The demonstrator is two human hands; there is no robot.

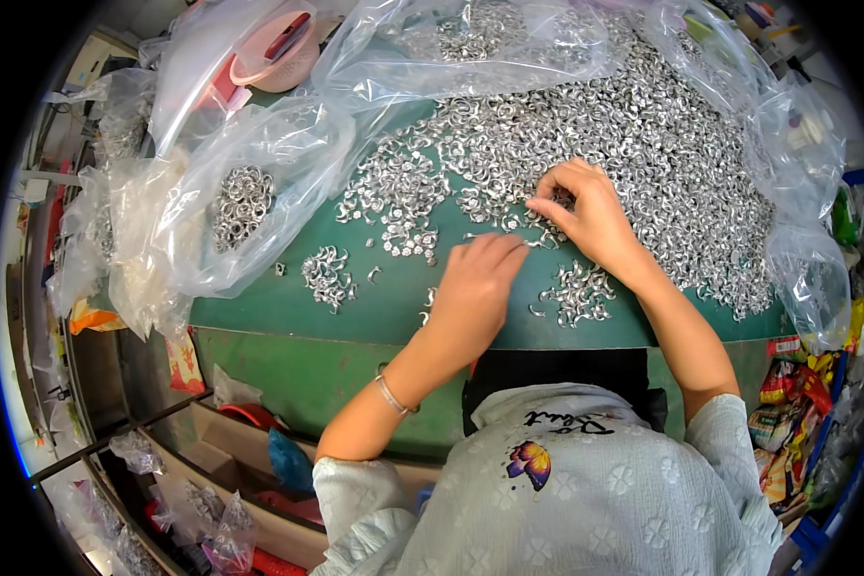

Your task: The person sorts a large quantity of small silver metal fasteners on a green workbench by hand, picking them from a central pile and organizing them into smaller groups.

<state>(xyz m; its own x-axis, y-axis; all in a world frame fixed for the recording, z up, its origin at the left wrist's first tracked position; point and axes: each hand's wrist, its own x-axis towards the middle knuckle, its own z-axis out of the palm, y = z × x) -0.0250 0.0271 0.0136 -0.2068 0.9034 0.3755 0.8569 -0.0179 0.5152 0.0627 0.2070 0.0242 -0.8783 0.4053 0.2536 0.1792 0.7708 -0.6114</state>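
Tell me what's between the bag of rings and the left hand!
Small piles of silver metal pieces on the green table, in the head view.

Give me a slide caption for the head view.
Left hand and right hand among loose silvery metal pieces spread across a green tabletop.

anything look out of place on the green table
One small piece looks stray: it lies alone on the green tabletop, beside the clear bag of rings, apart from the nearest pile of silver pieces. The pieces are too small to check for damage.
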